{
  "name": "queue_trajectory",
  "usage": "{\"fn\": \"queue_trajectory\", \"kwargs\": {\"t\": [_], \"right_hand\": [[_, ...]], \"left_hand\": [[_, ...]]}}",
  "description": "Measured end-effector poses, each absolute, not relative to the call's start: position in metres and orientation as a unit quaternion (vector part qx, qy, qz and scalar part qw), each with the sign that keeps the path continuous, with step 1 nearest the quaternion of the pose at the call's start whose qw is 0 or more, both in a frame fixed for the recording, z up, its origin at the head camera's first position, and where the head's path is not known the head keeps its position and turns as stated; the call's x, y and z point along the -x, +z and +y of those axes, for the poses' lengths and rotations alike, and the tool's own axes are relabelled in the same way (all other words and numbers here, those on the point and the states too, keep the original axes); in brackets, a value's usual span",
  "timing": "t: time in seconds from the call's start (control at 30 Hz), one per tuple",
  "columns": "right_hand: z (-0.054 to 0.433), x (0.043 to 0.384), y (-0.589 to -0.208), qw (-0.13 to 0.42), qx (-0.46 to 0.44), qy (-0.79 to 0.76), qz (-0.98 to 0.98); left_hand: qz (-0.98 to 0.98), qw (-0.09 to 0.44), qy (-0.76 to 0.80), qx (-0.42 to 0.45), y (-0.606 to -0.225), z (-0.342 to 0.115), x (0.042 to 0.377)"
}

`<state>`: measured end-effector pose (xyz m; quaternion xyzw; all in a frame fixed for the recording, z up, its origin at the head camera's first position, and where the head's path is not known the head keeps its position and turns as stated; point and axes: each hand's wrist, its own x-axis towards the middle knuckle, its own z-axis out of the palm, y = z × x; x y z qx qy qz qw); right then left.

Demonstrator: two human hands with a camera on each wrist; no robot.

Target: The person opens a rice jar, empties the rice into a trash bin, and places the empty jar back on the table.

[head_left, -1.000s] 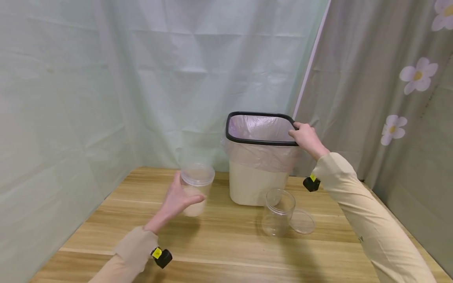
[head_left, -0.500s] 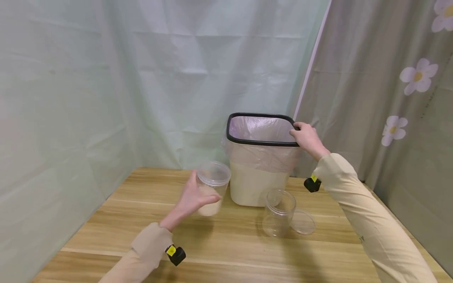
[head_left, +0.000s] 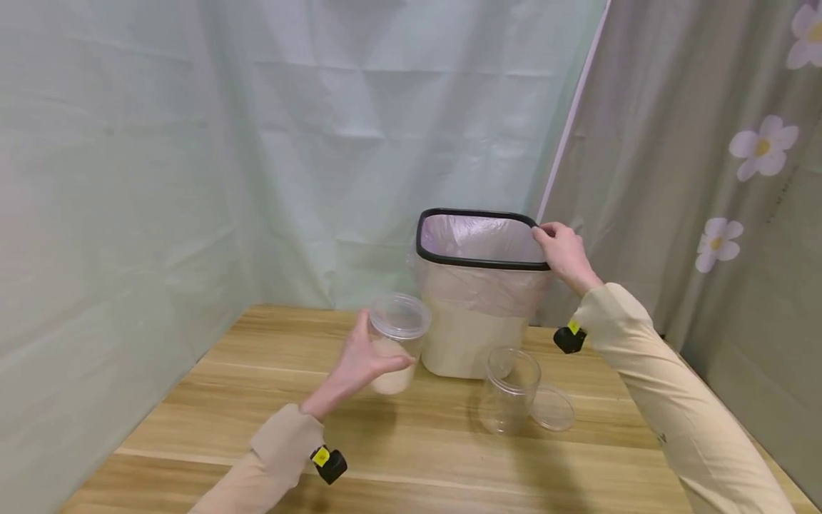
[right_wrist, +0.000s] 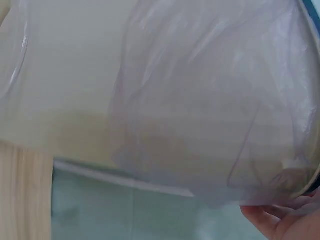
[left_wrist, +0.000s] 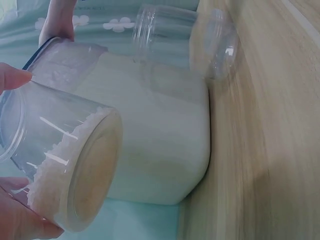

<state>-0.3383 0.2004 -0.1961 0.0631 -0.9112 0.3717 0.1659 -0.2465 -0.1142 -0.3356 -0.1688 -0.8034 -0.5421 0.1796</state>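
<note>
My left hand (head_left: pixel 359 363) grips a clear plastic jar (head_left: pixel 401 335), thumb on the near side. White, grainy contents (left_wrist: pixel 57 172) lie in its lower part, and the left wrist view shows its base lifted off the table. Right beside it stands a cream trash bin (head_left: pixel 459 346), lined with a thin translucent bag (head_left: pixel 475 285) folded over the outside under a black rim ring (head_left: pixel 481 263). At the bin's right corner my right hand (head_left: pixel 565 255) pinches that rim; in the right wrist view its fingers (right_wrist: pixel 265 220) show at the bag's edge.
A second clear jar (head_left: pixel 507 407), without visible contents, stands upright in front of the bin. Its clear round lid (head_left: pixel 555 410) lies flat to the right of it. The wooden table (head_left: pixel 411 464) ends at pale curtains (head_left: pixel 308 178) behind and at the sides.
My left hand has carried the jar rightward, from well left of the bin to close beside it. The right hand stays at the bin's rim; the second jar and lid stay put.
</note>
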Motion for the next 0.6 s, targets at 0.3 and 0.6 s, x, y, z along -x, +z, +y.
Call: {"fn": "queue_trajectory", "kwargs": {"t": [0.3,0.6], "right_hand": [[0.206,0.332,-0.196,0.209,-0.054,0.418,-0.882],[0.206,0.325,-0.196,0.264,-0.085,0.455,-0.846]], "left_hand": [[-0.8,0.181,-0.544,0.178,-0.33,-0.109,0.242],[-0.794,0.178,-0.55,0.19,-0.326,-0.103,0.241]]}}
